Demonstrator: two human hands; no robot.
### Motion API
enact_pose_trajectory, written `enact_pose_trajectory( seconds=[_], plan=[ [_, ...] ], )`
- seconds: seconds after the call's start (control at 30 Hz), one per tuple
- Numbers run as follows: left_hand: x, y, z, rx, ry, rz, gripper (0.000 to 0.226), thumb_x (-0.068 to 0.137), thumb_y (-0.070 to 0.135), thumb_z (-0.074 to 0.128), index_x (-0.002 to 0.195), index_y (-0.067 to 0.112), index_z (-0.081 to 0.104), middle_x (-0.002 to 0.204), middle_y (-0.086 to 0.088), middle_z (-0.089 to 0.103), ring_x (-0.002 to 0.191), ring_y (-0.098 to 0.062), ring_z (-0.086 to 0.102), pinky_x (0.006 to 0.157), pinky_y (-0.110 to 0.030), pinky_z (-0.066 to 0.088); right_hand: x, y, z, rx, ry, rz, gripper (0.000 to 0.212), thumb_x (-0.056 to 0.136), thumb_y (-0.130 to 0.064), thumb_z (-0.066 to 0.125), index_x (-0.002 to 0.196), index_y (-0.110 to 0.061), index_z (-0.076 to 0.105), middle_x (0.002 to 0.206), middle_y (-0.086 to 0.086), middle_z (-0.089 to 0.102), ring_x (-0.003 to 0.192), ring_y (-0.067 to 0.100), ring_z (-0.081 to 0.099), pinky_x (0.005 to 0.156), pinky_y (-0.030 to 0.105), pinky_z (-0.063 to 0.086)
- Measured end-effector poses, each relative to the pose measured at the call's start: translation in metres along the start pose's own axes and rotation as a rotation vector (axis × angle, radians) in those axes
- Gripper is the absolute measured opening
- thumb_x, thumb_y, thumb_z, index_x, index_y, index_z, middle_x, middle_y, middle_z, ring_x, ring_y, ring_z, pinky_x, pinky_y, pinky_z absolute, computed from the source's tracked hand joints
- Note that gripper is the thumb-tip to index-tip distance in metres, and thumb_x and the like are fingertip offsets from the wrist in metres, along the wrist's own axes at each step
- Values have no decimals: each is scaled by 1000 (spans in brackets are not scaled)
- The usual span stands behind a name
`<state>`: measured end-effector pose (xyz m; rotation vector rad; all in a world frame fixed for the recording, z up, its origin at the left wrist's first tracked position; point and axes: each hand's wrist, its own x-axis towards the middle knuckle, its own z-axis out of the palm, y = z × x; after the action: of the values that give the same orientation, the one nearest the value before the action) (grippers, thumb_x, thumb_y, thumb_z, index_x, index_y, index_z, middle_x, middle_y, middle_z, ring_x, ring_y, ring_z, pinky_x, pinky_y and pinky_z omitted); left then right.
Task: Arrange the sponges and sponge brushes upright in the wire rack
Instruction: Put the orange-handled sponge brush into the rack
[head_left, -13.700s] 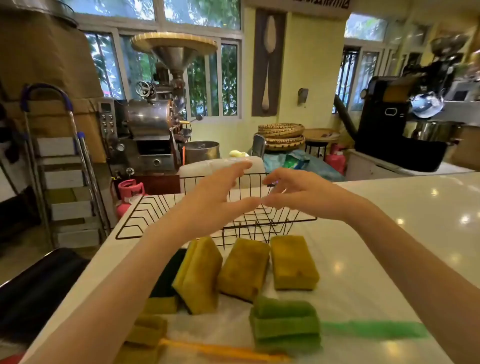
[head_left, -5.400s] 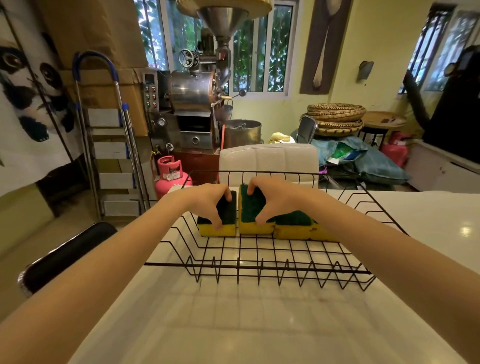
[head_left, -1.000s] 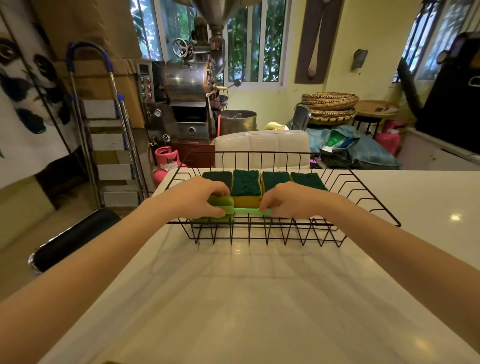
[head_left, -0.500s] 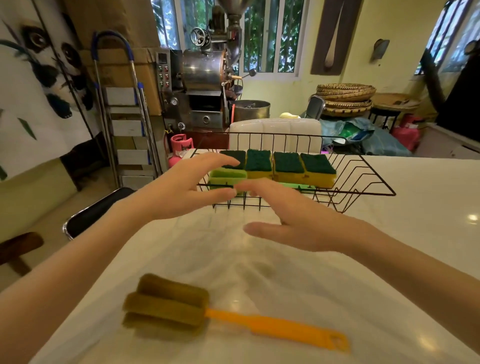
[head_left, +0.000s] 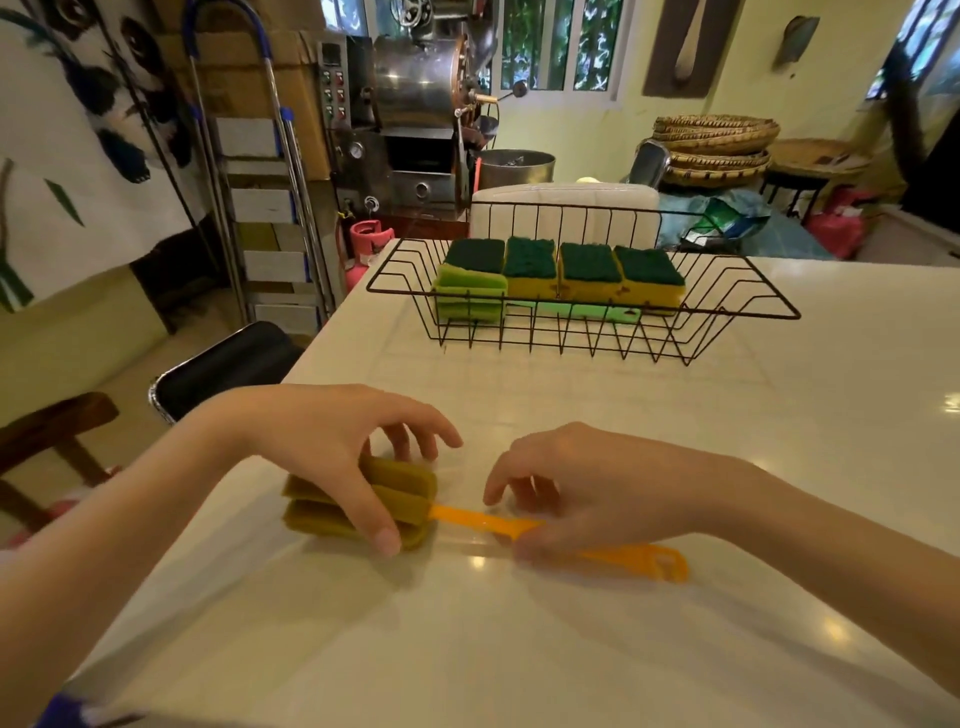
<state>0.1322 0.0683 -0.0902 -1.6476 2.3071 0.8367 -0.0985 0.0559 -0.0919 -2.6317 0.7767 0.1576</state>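
The orange-handled sponge brush (head_left: 395, 506) lies flat on the near counter (head_left: 779, 441), long axis left-right. My left hand (head_left: 332, 452) pinches its olive head; my right hand (head_left: 587, 493) closes on the handle. The wire rack (head_left: 748, 291) sits beyond.

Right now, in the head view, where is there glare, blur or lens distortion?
Head view: bright glare spots on the glossy white counter, near the orange sponge brush and at the right edge; the left hand, right hand and nearest forearms look slightly soft; the ladder on the left leans from wide-angle distortion; the wire rack stays fairly sharp.
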Motion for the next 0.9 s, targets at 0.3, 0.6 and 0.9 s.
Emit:
enact_pose_trajectory(
  seconds=[0.3,0.6,0.9],
  plan=[
    [8,29,-29,27,-35,85,35,69,41,72,93,48,47,96,27,48,92,-4,51,77,-13,45,-1,11,-16,-15,-3,63,25,86,-34,57,110,-29,59,88,-5,61,78,13,54,69,28,47],
    [33,43,-97,4,330,159,45,70,33,72,105,40,46,101,16,48,91,-6,50,71,-12,43,5,34,-84,-157,287,204,30,86,-28,58,116,-28,57,95,-7,62,86,13,58,80,33,53],
    [58,52,-137,-81,492,273,43,64,42,74,102,41,52,102,13,58,94,-10,56,72,-21,49,10,54,-115,-165,490,264,25,86,-29,58,110,-26,63,96,-1,69,81,13,60,76,30,53]
  ],
)
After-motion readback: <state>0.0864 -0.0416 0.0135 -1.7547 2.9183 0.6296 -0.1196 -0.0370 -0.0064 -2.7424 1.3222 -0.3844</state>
